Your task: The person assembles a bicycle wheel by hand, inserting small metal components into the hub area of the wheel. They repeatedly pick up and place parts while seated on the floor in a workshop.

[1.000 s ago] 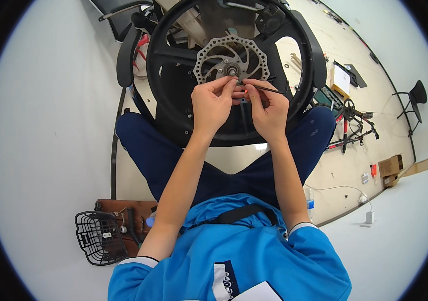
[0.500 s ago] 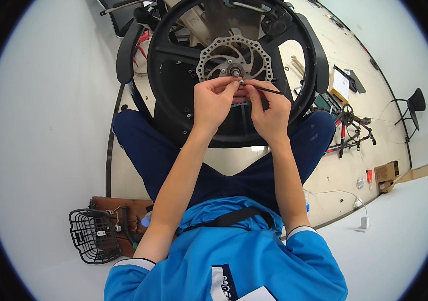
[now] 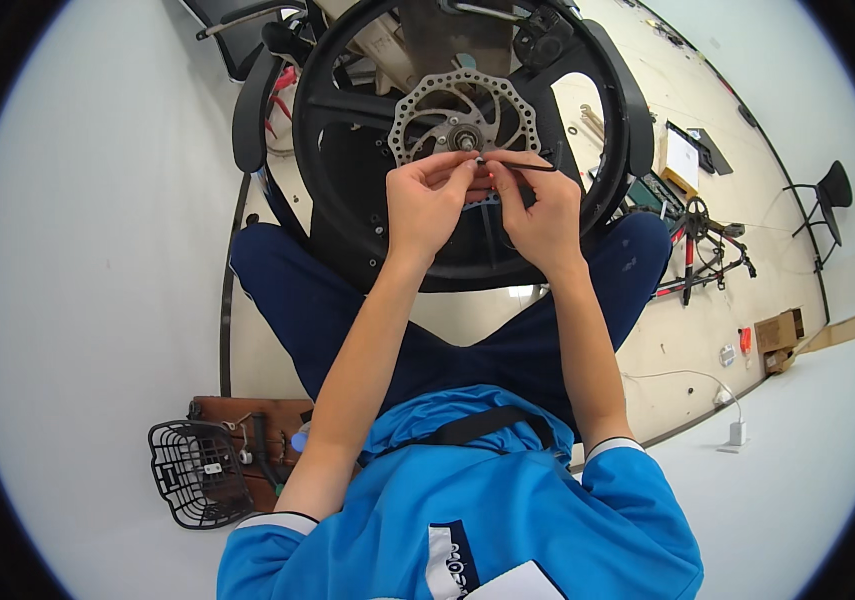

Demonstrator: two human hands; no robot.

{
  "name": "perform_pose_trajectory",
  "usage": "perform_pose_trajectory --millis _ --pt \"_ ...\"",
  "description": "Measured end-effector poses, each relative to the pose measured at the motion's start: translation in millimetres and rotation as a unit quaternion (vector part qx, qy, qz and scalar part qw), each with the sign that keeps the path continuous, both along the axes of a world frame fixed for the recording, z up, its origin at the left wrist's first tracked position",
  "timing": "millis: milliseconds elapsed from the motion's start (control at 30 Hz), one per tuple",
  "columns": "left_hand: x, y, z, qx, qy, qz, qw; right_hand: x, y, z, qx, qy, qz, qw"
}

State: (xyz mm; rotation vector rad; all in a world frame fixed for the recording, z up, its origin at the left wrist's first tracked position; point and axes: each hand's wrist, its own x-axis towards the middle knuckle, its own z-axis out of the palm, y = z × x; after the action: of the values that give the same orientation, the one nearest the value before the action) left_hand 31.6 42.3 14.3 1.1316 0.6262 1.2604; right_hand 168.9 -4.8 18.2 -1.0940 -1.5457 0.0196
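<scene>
Hands come first, right below the brake disc: the left hand (image 3: 427, 200) has its fingertips pinched together on the short end of a thin black hex key (image 3: 517, 166), while the right hand (image 3: 542, 215) closes around the key's long arm, which points away to the right of the disc. Both hands nearly touch each other, thumbs meeting at the tool. Just above them sits the silver brake disc (image 3: 447, 115), drilled and wavy-edged, bolted at the hub of a black spoked wheel (image 3: 347, 180) that stands upright between the seated person's knees. It looks like a bolt near the disc's lower edge is being worked, the key's tip seated there; the next move probably calls for a steady turn with the tip kept square in the bolt head. Well below and left of the disc, a black wire basket (image 3: 192, 470) lies on the floor. Far right of the disc, a bicycle frame (image 3: 707, 245) lies flat.
</scene>
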Motion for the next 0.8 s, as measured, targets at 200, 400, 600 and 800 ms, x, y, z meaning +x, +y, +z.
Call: perform_pose_trajectory --millis 200,400,600,800 --pt "0 2 -6 0.04 0.029 0.008 0.999 -2 -3 2 0.03 -0.06 -0.003 0.998" --pt "2 -1 -9 0.068 0.038 0.035 0.996 -5 -6 -3 0.048 -0.074 -0.01 0.996" --pt "1 -5 -3 0.073 0.085 0.052 0.992 -6 -1 -10 0.087 -0.082 -0.025 0.992" --pt "-1 0 0 0.085 0.11 0.056 0.989 -7 0 -6 0.073 -0.08 -0.02 0.994"
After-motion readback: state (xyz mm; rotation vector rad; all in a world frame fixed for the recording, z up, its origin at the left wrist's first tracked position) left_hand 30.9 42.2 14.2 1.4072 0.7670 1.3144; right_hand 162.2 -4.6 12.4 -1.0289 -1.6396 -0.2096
